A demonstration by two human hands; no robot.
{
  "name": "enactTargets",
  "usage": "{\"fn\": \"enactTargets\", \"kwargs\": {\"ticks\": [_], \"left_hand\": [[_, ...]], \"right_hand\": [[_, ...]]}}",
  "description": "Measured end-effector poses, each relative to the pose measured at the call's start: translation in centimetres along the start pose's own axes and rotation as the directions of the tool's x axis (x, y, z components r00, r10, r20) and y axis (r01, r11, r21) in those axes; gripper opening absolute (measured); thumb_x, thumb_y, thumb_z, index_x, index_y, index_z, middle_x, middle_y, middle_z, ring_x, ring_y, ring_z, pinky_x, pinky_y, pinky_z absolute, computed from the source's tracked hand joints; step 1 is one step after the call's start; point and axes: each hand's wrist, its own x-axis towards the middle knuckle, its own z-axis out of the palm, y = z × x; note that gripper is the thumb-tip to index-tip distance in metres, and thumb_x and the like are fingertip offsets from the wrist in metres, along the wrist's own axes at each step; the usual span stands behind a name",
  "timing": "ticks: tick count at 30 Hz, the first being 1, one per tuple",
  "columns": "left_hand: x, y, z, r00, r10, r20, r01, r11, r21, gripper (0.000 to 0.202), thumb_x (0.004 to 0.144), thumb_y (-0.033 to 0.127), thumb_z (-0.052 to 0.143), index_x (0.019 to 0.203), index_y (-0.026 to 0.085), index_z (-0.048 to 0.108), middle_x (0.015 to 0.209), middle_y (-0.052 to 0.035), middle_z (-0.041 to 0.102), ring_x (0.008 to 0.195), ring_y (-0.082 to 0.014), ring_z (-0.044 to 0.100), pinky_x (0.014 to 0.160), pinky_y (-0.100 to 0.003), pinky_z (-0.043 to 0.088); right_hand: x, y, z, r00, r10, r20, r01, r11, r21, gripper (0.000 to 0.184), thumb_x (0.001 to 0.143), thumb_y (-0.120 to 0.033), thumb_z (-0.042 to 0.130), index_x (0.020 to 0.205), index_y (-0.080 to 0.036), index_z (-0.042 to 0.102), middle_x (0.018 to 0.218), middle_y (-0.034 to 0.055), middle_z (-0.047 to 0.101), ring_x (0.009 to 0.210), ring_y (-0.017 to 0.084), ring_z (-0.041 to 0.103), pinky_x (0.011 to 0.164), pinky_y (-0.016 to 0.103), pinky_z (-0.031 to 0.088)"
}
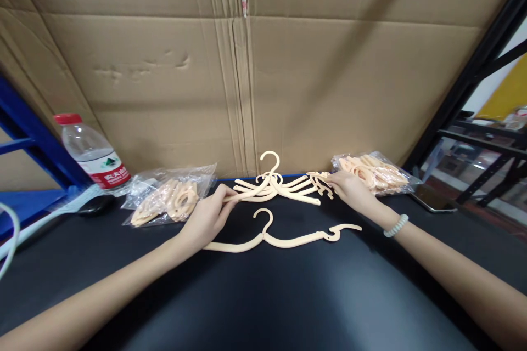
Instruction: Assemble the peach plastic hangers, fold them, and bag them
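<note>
A stack of cream plastic hangers (275,185) lies at the far edge of the black table (263,296). My left hand (208,216) is closed on the left arm of that stack. My right hand (349,188) pinches the stack's right end. A single cream hanger (284,237) lies flat on the table nearer to me, between my two forearms, its left end under my left hand.
A clear bag of cream hanger parts (171,198) lies at the left, another bag (374,173) at the right. A water bottle with a red cap (93,152) stands far left. A cardboard wall (255,66) rises behind. A phone (432,199) lies right.
</note>
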Motion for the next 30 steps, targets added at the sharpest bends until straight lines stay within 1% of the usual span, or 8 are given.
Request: {"fn": "enactTargets", "kwargs": {"ticks": [3,5,9,12,17,22,26,30], "left_hand": [[-1.7,0.1,0.3,0.998,-0.047,-0.046,0.044,0.996,-0.079,0.007,0.094,0.028,0.043,0.093,0.022,0.046,0.084,-0.0037,0.069,0.074,-0.0199,0.069,0.065,-0.031,0.054],[-2.5,0.2,0.5,0.993,-0.081,-0.088,0.069,0.989,-0.134,0.006,0.094,0.027,0.044,0.091,0.022,0.047,0.083,-0.0032,0.068,0.073,-0.0186,0.068,0.067,-0.031,0.054],[-2.8,0.0,1.0,0.983,-0.117,-0.142,0.084,0.973,-0.216,0.009,0.095,0.028,0.046,0.090,0.021,0.048,0.081,-0.0025,0.066,0.074,-0.0175,0.066,0.070,-0.033,0.053],[-2.6,-0.3,1.1,0.978,-0.145,-0.151,0.099,0.957,-0.274,0.011,0.095,0.030,0.047,0.091,0.020,0.049,0.083,-0.0027,0.066,0.075,-0.0173,0.065,0.074,-0.035,0.052],[-2.6,-0.8,1.0,0.973,-0.200,-0.113,0.142,0.911,-0.388,0.012,0.095,0.032,0.047,0.092,0.020,0.049,0.086,-0.0040,0.066,0.076,-0.0173,0.064,0.075,-0.036,0.052],[-2.5,-0.6,0.8,0.967,-0.226,-0.122,0.148,0.880,-0.451,0.010,0.093,0.029,0.049,0.092,0.019,0.048,0.086,-0.0043,0.067,0.073,-0.0158,0.063,0.073,-0.035,0.052],[-2.5,-0.6,0.9,0.967,-0.227,-0.118,0.150,0.876,-0.458,0.010,0.093,0.029,0.049,0.093,0.019,0.048,0.087,-0.0045,0.067,0.074,-0.0158,0.063,0.075,-0.035,0.051],[-2.6,-0.7,1.0,0.969,-0.224,-0.104,0.154,0.878,-0.454,0.011,0.094,0.030,0.049,0.094,0.019,0.048,0.088,-0.0045,0.066,0.074,-0.0159,0.063,0.074,-0.035,0.050]], "right_hand": [[-0.1,0.5,0.1,0.996,0.073,-0.055,-0.073,0.997,0.005,0.021,0.088,-0.013,0.045,0.090,-0.017,0.066,0.087,0.0108,0.070,0.084,0.026,0.066,0.073,0.037,0.051],[-0.1,0.6,0.3,0.992,0.104,-0.076,-0.103,0.995,0.011,0.022,0.087,-0.012,0.044,0.096,-0.017,0.063,0.088,0.0104,0.070,0.082,0.026,0.066,0.071,0.036,0.051],[-0.3,0.4,0.8,0.989,0.116,-0.095,-0.116,0.993,0.004,0.039,0.083,-0.005,0.040,0.116,-0.016,0.057,0.099,0.0121,0.069,0.089,0.026,0.066,0.076,0.038,0.052],[-0.3,0.4,0.9,0.987,0.116,-0.111,-0.118,0.993,-0.009,0.046,0.082,-0.003,0.038,0.121,-0.017,0.057,0.107,0.0137,0.067,0.095,0.028,0.064,0.082,0.041,0.050],[-0.1,0.3,0.4,0.980,0.131,-0.147,-0.128,0.991,0.024,0.037,0.083,-0.005,0.037,0.105,-0.019,0.063,0.100,0.0124,0.063,0.089,0.027,0.062,0.080,0.041,0.048],[0.2,-0.1,-0.7,0.968,0.173,-0.183,-0.145,0.978,0.152,0.020,0.091,-0.025,0.043,0.078,-0.021,0.058,0.078,0.0079,0.061,0.077,0.026,0.058,0.072,0.038,0.046],[0.2,0.1,-1.1,0.937,0.281,-0.206,-0.209,0.926,0.313,0.022,0.092,-0.033,0.045,0.080,-0.021,0.058,0.077,0.0059,0.063,0.074,0.024,0.058,0.070,0.037,0.045],[0.1,0.5,-1.4,0.900,0.393,-0.186,-0.259,0.828,0.497,0.028,0.093,-0.045,0.046,0.083,-0.020,0.056,0.078,0.0054,0.062,0.073,0.022,0.060,0.066,0.034,0.046]]}}
